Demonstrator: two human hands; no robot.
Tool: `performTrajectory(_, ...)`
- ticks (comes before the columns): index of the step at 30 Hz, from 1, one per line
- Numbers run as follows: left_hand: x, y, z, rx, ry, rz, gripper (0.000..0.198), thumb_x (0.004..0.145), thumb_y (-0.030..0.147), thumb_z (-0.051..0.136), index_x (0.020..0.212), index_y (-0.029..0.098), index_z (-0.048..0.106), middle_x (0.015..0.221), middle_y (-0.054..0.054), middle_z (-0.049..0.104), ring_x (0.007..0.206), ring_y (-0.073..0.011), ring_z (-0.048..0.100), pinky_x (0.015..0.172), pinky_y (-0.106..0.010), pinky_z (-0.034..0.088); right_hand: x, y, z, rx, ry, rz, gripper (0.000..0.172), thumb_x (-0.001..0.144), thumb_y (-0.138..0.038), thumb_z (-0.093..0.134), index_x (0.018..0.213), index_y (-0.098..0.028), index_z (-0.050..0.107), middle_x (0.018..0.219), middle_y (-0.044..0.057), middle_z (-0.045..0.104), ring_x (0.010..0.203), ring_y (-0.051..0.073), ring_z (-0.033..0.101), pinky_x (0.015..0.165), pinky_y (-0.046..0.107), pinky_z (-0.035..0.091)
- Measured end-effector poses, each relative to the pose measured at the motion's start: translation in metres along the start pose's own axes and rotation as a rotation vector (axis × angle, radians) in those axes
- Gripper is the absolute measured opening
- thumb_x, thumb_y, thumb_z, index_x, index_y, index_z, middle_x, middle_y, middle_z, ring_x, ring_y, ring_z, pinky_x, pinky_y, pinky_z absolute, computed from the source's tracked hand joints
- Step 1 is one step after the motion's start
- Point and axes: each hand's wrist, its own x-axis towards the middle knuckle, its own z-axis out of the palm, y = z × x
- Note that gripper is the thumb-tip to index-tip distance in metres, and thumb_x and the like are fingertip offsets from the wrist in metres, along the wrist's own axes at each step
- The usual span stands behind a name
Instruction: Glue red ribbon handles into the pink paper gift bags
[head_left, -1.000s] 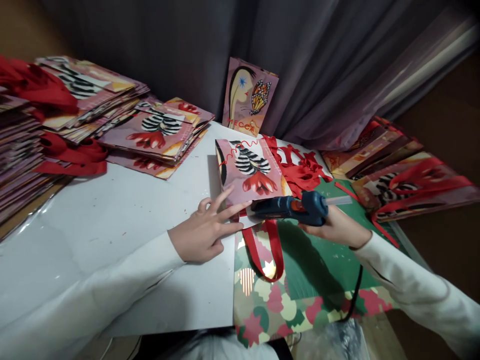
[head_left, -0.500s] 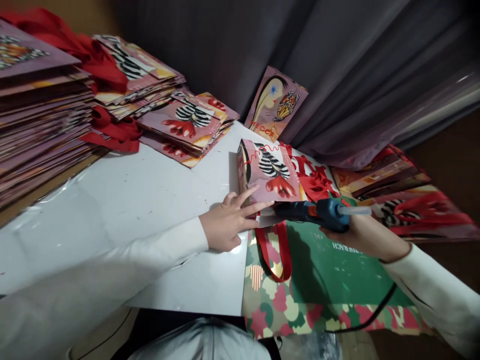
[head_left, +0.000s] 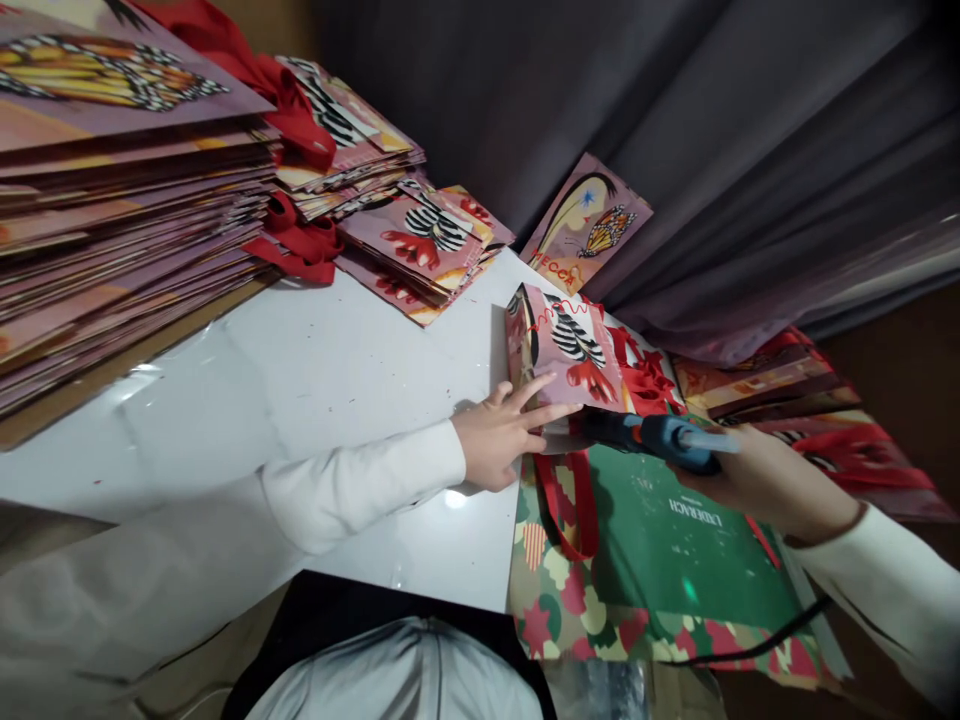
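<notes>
A pink paper gift bag (head_left: 574, 350) printed with a zebra-striped butterfly and a red flower lies near the far right of the table. My left hand (head_left: 506, 432) rests at its near edge with fingers spread, the fingertips over the bag. In my right hand (head_left: 780, 480) is a blue glue gun (head_left: 667, 438) with a clear glue stick jutting from its back. The gun's nozzle end points left at the bag's near edge, close to my left fingertips. Where the nozzle meets the bag is hidden. Red ribbons (head_left: 649, 375) lie just beyond the bag.
Tall stacks of printed bags (head_left: 135, 230) with red ribbon fill the left, and a smaller pile (head_left: 420, 240) lies beside them. A "MECCA" bag (head_left: 589, 225) leans on the dark curtain (head_left: 712, 130). A green bag (head_left: 675, 540) covers the near right; a black cord (head_left: 757, 645) crosses it.
The camera view has shifted, so the table and stacks appear farther right. Both hands keep nearly the same place at the bag, and the glue gun stays at its near edge.
</notes>
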Motion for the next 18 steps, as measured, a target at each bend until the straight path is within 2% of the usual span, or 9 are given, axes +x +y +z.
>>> performTrajectory(3,0.002,0.001,0.002,-0.009,0.022,0.002,0.062,0.067,0.023,0.065,0.129,0.031,0.063,0.164,0.003,0.019,0.149,-0.0416,-0.003,0.103,-0.057,0.033,0.000,-0.017,-0.019,-0.135,-0.160,0.022,0.007,0.081,-0.026,0.061,0.083,-0.021,0.065,0.074,0.008,0.072,0.072,0.028,0.073,0.056,0.029,0.039)
performTrajectory(6,0.003,0.001,0.001,-0.027,0.024,0.004,0.070,0.068,0.023,0.065,0.136,0.035,0.057,0.165,0.003,0.017,0.149,-0.0415,0.000,0.103,-0.057,0.033,0.003,-0.032,-0.032,-0.202,-0.226,0.043,0.011,0.084,-0.024,0.058,0.090,-0.020,0.066,0.082,0.010,0.074,0.080,0.031,0.073,0.060,0.031,0.041)
performTrajectory(11,0.003,0.002,-0.002,-0.055,0.003,0.003,0.081,0.070,0.024,0.065,0.146,0.041,0.043,0.166,0.006,0.012,0.149,-0.0412,0.002,0.102,-0.056,0.035,0.011,-0.051,-0.039,-0.265,-0.244,0.025,0.016,0.084,-0.023,0.055,0.094,-0.020,0.067,0.091,0.011,0.075,0.088,0.034,0.073,0.065,0.034,0.045)
performTrajectory(18,0.003,0.005,-0.001,-0.043,-0.010,0.008,0.080,0.073,0.026,0.062,0.149,0.038,0.039,0.165,0.004,0.015,0.150,-0.0382,-0.005,0.104,-0.057,0.033,0.021,-0.072,-0.042,-0.333,-0.278,0.030,0.020,0.083,-0.022,0.054,0.095,-0.015,0.069,0.091,0.016,0.074,0.088,0.036,0.073,0.067,0.038,0.049)
